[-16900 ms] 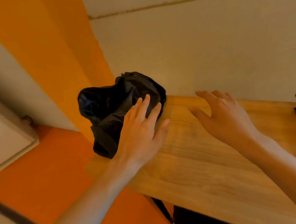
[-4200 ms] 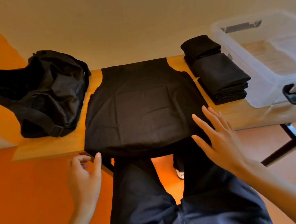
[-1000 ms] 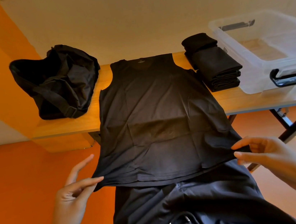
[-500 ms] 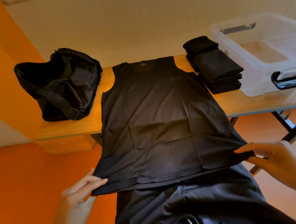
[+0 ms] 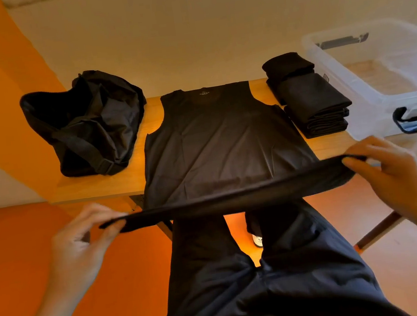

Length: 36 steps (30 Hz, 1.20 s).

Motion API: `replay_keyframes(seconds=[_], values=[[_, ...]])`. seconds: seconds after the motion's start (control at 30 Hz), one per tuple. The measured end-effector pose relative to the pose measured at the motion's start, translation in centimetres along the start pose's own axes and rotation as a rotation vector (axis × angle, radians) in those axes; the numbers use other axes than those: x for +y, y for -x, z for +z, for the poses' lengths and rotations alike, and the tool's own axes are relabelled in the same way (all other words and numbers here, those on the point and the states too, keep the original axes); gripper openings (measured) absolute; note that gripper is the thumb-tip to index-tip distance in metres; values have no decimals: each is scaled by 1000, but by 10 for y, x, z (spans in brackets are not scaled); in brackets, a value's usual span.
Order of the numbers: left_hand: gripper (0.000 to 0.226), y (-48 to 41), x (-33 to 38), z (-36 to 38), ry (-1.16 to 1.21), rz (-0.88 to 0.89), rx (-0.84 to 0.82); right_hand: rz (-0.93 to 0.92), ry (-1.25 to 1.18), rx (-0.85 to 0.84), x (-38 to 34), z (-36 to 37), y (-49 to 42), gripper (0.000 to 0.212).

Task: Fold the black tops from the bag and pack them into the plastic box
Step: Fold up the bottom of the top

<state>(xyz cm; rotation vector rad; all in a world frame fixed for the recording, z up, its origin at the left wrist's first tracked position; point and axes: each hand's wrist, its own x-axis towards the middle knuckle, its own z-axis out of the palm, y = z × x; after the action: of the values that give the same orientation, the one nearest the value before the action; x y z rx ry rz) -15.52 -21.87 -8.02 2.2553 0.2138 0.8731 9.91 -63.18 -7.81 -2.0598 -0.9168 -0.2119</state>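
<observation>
Head view: top (image 5: pixel 216 143) in left grip (image 5: pixel 80 243), right grip (image 5: pixel 389 168); stack (image 5: pixel 311 99) beside box (image 5: pixel 371 115)

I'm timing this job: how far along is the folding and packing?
Done: a stack of folded tops lies on the wooden table beside the plastic box. In hand: one black tank top lies spread flat, and the left hand and right hand pinch its hem corners, raised off the table edge. Left: folding this one, whatever the black bag hides, and all the packing; the box looks empty.
</observation>
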Motion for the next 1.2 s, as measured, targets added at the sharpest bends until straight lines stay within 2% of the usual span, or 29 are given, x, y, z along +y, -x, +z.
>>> replay_keyframes(seconds=[0.07,0.1,0.17,0.23,0.3,0.4,0.47,0.6,0.8,0.97,1.2], values=[[4,-2,16,0,9,-36,43,51,-9,46,5,8,-31,14],[11,-22,14,1,6,-86,19,55,0,93,6,13,-48,9],[13,-48,8,10,14,-175,39,71,13,143,11,23,-83,11],[6,-77,-4,20,-27,-230,40,128,10,117,23,34,-122,7],[8,-114,-16,34,-154,-229,71,152,98,86,38,47,-162,12],[13,-157,-45,58,-397,-172,123,39,330,58,49,66,-206,18],[15,-179,-62,74,-506,-185,95,-22,468,-10,51,81,-230,16],[14,-210,-94,96,-643,-234,-29,57,596,-133,63,109,-266,17],[18,-244,-112,113,-755,-298,-70,266,748,-289,78,130,-306,18],[17,-265,-121,116,-773,-262,-40,244,771,-228,79,130,-323,16],[16,-289,-133,122,-841,-205,-87,295,826,-308,81,136,-342,20]])
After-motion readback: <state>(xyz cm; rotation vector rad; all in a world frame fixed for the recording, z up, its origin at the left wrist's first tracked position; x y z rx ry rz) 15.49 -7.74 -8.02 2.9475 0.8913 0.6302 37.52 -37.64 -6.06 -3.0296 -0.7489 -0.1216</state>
